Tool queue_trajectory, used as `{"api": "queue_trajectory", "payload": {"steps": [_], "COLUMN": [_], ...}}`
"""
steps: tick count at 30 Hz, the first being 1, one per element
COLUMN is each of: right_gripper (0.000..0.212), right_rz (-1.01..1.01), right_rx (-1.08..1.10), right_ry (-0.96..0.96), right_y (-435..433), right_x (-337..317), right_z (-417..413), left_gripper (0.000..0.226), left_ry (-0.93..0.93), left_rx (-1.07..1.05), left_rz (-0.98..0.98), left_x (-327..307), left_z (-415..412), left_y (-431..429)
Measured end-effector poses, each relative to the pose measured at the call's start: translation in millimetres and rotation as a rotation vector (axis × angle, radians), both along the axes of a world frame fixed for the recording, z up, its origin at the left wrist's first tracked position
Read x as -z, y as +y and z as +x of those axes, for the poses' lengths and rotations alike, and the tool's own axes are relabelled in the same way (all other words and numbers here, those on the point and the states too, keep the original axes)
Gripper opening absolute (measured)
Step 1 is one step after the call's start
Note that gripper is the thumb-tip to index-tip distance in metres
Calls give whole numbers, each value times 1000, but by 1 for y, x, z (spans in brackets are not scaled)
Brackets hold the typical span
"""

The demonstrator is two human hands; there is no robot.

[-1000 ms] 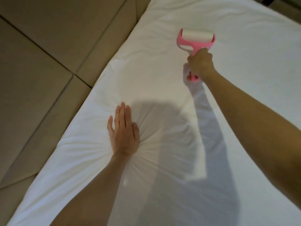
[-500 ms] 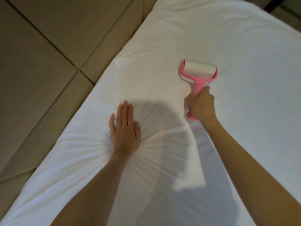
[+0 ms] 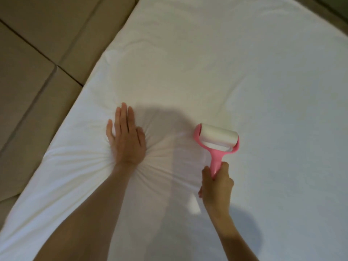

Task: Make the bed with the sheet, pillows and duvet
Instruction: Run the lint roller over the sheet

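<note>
Now your left hand (image 3: 126, 140) presses flat, fingers straight, on the white cotton sheet (image 3: 244, 72) nr its left edge; right hand (image 3: 216, 187) grips the pink plastic lint roller w/ white roll (image 3: 216, 140).

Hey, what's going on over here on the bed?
A person is working over the white cloth sheet spread on the bed. The left hand presses flat on it, with wrinkles fanning out around the palm. The right hand grips the handle of a pink lint roller with a white roll, which is set on the sheet just right of the left hand. No pillows or duvet are in view.
</note>
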State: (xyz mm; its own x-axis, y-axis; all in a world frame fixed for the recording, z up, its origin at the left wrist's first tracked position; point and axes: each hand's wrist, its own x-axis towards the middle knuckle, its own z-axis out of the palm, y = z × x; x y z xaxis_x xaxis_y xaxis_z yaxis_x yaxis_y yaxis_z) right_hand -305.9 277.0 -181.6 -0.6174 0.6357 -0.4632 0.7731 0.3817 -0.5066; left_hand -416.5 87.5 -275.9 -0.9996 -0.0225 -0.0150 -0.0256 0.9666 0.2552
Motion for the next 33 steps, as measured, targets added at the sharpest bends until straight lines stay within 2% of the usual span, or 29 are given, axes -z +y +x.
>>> {"api": "queue_trajectory", "payload": {"steps": [3,8,14,17,20,22,28,33], "right_gripper": [11,14,35,19,21,11,8,27], "right_rz": [0,-44,17,15,44,30,57,14], "right_rx": [-25,27,23,19,-4,4,-21,17], "right_ry": [-33,18,105,141,103,103,103,83], "right_y": [9,31,65,82,93,101,103,88], "right_x": [9,12,4,-4,-15,-19,-19,-5], "right_z": [-17,-95,-198,-248,-286,-307,-311,-260], "left_gripper": [58,57,58,58,58,58,58,57], "left_ry": [10,29,8,6,5,3,2,0], "left_rx": [-4,-8,-21,-26,-21,-20,-23,-21], "left_rz": [8,14,1,-4,-14,-16,-16,-10], "left_x": [0,0,0,-1,-2,-1,0,-3], "left_z": [0,0,-1,-1,-2,-2,-3,-2], "left_y": [0,1,2,1,2,2,2,2]}}
